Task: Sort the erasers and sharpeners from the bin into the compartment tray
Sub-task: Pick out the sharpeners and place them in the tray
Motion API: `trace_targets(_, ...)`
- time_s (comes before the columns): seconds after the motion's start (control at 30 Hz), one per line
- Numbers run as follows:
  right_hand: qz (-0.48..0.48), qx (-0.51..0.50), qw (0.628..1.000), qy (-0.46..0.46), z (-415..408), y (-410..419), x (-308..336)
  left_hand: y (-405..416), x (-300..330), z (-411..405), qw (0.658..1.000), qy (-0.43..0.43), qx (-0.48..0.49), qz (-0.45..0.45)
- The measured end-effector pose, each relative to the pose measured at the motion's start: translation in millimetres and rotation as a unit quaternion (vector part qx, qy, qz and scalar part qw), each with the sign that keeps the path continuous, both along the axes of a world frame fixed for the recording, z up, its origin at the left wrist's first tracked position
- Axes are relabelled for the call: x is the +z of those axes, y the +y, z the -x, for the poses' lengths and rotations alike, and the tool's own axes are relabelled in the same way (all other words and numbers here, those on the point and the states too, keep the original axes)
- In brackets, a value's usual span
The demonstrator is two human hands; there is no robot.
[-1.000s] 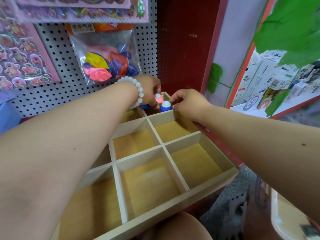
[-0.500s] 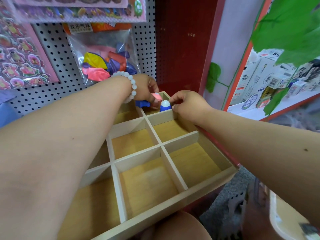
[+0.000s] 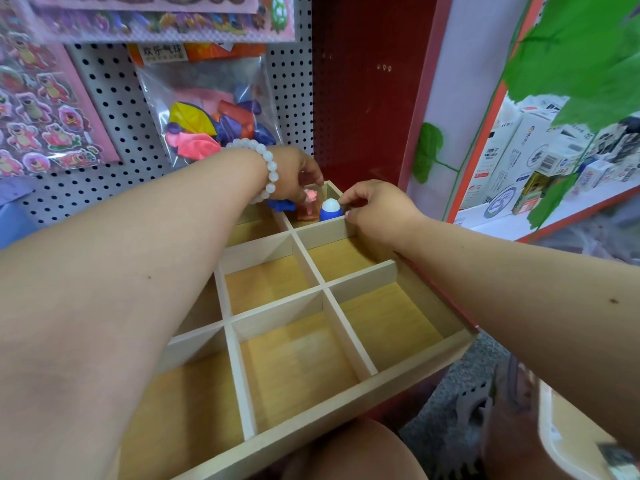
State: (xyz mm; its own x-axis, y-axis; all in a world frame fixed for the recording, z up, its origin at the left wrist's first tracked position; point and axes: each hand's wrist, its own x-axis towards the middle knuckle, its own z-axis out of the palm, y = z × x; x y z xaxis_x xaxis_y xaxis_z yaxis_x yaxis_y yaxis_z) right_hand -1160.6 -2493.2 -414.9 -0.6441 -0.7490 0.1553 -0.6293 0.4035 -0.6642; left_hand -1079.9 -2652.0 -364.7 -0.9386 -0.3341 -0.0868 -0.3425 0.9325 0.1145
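While your left hand (image 3: 294,173) pinches the pink eraser (image 3: 309,203) down into the far compartment of the tray (image 3: 346,393), your right hand (image 3: 377,209) fingers the blue-and-white piece (image 3: 330,210) beside it; placing looks underway, so release both next.

The left hand (image 3: 294,174) hides its fingertips, so its grip on the pink piece (image 3: 309,202) is unclear.
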Motion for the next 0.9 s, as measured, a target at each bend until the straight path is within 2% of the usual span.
trace_targets(0.17, 0.009, -0.004, 1.0, 0.002, -0.9, -0.2, -2.2, 3.5, 3.0, 5.7, 0.995, -0.079, -0.031, 0.053)
trace_targets(0.33, 0.012, -0.001, 1.0, 0.01, -2.0, 1.5, -2.4, 13.3, 5.7, 14.5, 0.99, -0.111, -0.029, 0.077)
trace_targets(0.57, 0.021, -0.006, 1.0, 0.012, -2.8, 1.3, -4.6, -2.9, -6.0, 7.1, 0.999, 0.022, -0.011, 0.026)
trace_targets(0.9, 0.023, -0.008, 0.999, 0.023, -2.6, 0.9, -5.9, -11.1, 0.1, -6.3, 0.996, 0.072, 0.021, -0.037)
